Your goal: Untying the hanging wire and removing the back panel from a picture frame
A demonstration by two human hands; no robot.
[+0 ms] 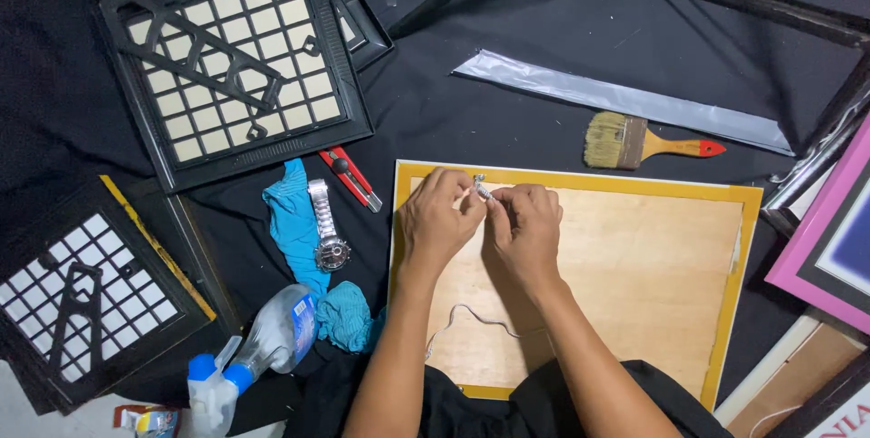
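- My left hand (437,219) and right hand (523,225) meet near the top edge of the wooden backing board (634,275); both have fingertips pinched together on a small metal fitting (481,189), which looks like a hanger or screw eye, though it is too small to tell.
- To do this well, I judge I must hold the fitting steady and square to the board with one hand while the other works it, with short, controlled moves.
- A thin wire (471,316) lies loose on the board, near my forearms.
- The board has a yellow taped border and lies on the black-covered tabletop (507,121).
- Left of it lie a wristwatch (326,225) on a blue cloth (294,221), a red utility knife (352,178) and a spray bottle (263,343); a paintbrush (648,142) lies above the board.
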